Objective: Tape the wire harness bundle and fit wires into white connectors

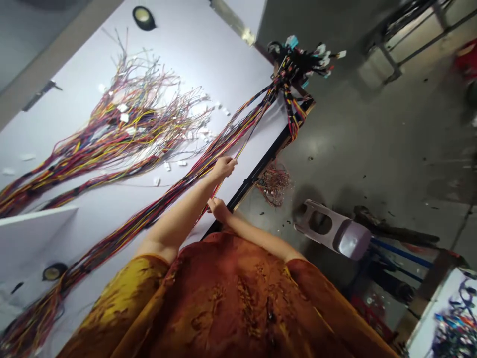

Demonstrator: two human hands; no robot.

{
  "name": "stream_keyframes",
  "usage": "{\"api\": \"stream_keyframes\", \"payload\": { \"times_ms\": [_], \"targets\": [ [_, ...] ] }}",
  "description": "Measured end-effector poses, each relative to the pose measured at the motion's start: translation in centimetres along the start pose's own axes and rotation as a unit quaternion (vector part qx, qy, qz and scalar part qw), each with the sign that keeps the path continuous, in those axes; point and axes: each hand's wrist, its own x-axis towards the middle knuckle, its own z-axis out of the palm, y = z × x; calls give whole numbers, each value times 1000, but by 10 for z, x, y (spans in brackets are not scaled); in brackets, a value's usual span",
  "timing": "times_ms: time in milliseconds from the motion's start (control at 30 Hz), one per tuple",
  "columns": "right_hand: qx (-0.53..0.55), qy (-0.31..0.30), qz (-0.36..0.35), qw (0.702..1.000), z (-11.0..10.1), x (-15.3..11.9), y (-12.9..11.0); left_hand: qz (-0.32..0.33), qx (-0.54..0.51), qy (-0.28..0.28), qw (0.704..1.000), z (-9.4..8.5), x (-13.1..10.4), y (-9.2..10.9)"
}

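A long bundle of red, yellow and black wires (160, 206) runs diagonally over the white table (238, 59). My left hand (225, 167) is closed on a few thin wires beside the bundle, near its middle. Closer to my body, my right hand (219, 209) is closed at the table's edge, with its fingers around the same thin wires. At the table's far corner, the bundle ends in a dark cluster of connectors (305, 62), white and light blue among them.
Loose wire ends (149, 114) fan out at the upper left, with small white connectors around them. Two round black-rimmed items (143, 18) lie on the table. A tangle of wires (275, 184) and a light plastic stool (331, 229) are on the floor at right.
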Motion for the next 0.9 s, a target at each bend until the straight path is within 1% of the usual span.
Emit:
{"api": "stream_keyframes", "payload": {
  "times_ms": [33, 67, 133, 200, 267, 300, 367, 400, 433, 467, 500, 533, 567, 633, 667, 700, 733, 767, 800, 833, 867, 900],
  "targets": [
    [-4, 7, 5, 1000, -18, 2, -8, -7, 1, 15, 1000, 8, 3, -8],
    [-2, 13, 6, 1000, -39, 6, -19, -10, 3, 32, 999, 13, 2, -18],
    [6, 33, -1, 999, -85, 21, -52, -19, 0, 37, 999, 15, -7, -39],
    [24, 72, -35, 996, -129, 47, -96, -29, -8, 31, 999, 18, -15, -55],
    [50, 124, -91, 987, -160, 81, -145, -39, -15, 19, 999, 26, -19, -64],
    [56, 135, -107, 983, -170, 98, -169, -42, -16, 12, 999, 31, -19, -66],
    [65, 143, -108, 982, -178, 127, -205, -48, -17, -7, 999, 39, -20, -67],
    [64, 150, -102, 981, -178, 136, -215, -52, -15, -17, 998, 41, -20, -67],
    [62, 160, -97, 980, -174, 141, -219, -54, -11, -26, 998, 39, -21, -67],
    [60, 170, -96, 979, -169, 142, -215, -56, -6, -31, 998, 36, -22, -66],
    [56, 176, -96, 978, -160, 138, -205, -56, 1, -31, 998, 30, -23, -64],
    [52, 172, -95, 979, -149, 131, -188, -54, 7, -23, 998, 22, -23, -61],
    [48, 158, -94, 982, -136, 121, -167, -44, 16, -4, 999, 14, -22, -57],
    [35, 111, -79, 990, -105, 95, -117, 1, 34, 52, 998, 1, -15, -42],
    [26, 96, -72, 992, -88, 81, -92, 26, 37, 70, 997, -2, -10, -33],
    [14, 90, -66, 994, -71, 67, -69, 44, 29, 69, 996, -4, -4, -24],
    [-12, 85, -66, 994, -56, 55, -48, 46, 5, 41, 998, -3, 2, -15],
    [-46, 83, -69, 993, -42, 43, -31, 32, -33, -3, 999, -1, 6, -8],
    [-81, 80, -71, 991, -29, 33, -18, 10, -76, -44, 996, 1, 8, -3],
    [-113, 72, -73, 988, -19, 24, -8, -10, -111, -71, 991, 4, 8, -2],
    [-137, 55, -73, 986, -11, 16, 0, -25, -134, -78, 988, 6, 5, -3],
    [-150, 29, -70, 986, -4, 9, 5, -33, -142, -67, 987, 6, -1, -8]
  ]
}}
